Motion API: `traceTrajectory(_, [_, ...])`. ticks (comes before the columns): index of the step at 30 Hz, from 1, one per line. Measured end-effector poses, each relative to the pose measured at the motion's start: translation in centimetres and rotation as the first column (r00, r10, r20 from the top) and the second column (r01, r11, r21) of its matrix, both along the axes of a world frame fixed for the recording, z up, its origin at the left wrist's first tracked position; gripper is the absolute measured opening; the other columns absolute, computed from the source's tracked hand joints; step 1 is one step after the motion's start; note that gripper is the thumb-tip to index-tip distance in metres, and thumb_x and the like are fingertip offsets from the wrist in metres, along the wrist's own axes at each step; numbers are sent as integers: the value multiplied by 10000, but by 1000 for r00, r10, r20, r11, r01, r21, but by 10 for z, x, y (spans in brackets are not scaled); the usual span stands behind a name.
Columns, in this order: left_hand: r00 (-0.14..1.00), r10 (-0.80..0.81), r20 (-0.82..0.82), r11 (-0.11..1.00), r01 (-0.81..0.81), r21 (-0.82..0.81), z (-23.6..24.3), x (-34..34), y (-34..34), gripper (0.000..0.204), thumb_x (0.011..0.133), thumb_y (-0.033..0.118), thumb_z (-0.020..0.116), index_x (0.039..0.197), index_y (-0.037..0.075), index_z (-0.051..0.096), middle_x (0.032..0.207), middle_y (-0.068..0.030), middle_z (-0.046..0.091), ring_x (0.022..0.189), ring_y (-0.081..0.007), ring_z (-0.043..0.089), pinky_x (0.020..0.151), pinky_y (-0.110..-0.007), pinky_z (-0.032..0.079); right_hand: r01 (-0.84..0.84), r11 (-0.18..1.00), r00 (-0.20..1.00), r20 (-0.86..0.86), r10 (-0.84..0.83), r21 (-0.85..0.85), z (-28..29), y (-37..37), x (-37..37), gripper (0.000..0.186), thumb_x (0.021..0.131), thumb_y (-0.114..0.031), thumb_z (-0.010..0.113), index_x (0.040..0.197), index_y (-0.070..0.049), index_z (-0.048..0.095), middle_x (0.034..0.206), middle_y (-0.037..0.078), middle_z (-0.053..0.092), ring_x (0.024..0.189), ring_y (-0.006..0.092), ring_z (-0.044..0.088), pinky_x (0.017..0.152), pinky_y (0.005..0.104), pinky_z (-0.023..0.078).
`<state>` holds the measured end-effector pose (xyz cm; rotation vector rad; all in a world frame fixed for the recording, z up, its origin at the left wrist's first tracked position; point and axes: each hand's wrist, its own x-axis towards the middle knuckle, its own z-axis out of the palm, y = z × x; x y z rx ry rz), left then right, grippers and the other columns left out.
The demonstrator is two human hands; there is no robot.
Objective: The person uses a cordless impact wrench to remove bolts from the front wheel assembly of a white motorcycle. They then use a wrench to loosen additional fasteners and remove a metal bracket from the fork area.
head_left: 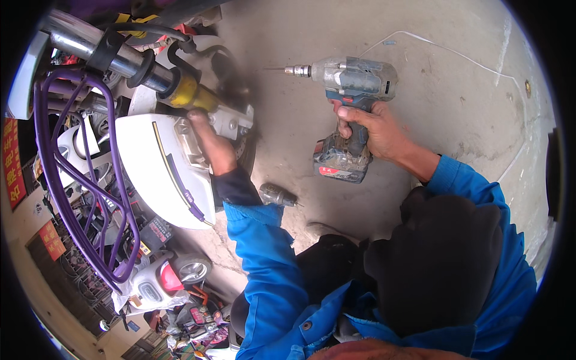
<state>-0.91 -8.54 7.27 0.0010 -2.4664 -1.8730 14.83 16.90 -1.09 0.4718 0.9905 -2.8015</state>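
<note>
My right hand (375,129) grips a grey cordless impact driver (354,78) by its handle, battery below, its thin bit pointing left toward the scooter. My left hand (210,138) reaches in beside a shock absorber (186,93) with a yellow sleeve, at a silver bracket on a white scooter panel (153,168); its fingers are curled and partly hidden, and what they hold is unclear. Purple tubing (45,120) stands left of the panel. A dark smaller tool (276,195) lies on the floor between my arms.
Parked scooters (150,288) and red signs (51,240) are along the left and lower left. The concrete floor (450,84) spans the right, with a thin white cable (465,63) running across it.
</note>
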Motion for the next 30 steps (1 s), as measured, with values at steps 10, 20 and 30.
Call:
traceTrajectory(10, [997,-4,-73,995,-4,-104,-2,0,3,758,1077,596,407,1546,1,383,1516,-111,483,1360,-230,492,1164,-375,357,-140,984,990,16,139,111,-6,-30,-18,339,921,-168,744,1170,45,661,757,12,597,712,91,556,696,307,503])
traceTrajectory(20, [1000,17,-2,999,-17,-30,3,3,9,793,1079,602,388,1570,-18,341,1585,-120,410,1428,-233,423,1217,-376,282,-134,989,991,12,133,69,-2,-31,-26,286,928,-138,734,1148,32,668,771,18,613,690,92,552,695,293,480])
traceTrajectory(30, [998,4,-58,1000,-5,-27,-1,1,5,813,1004,699,487,1457,26,431,1351,-109,506,1211,-210,508,1027,-359,440,-212,977,977,-27,212,5,-6,-32,-34,316,930,-189,744,1157,17,665,773,16,601,711,108,554,738,300,488])
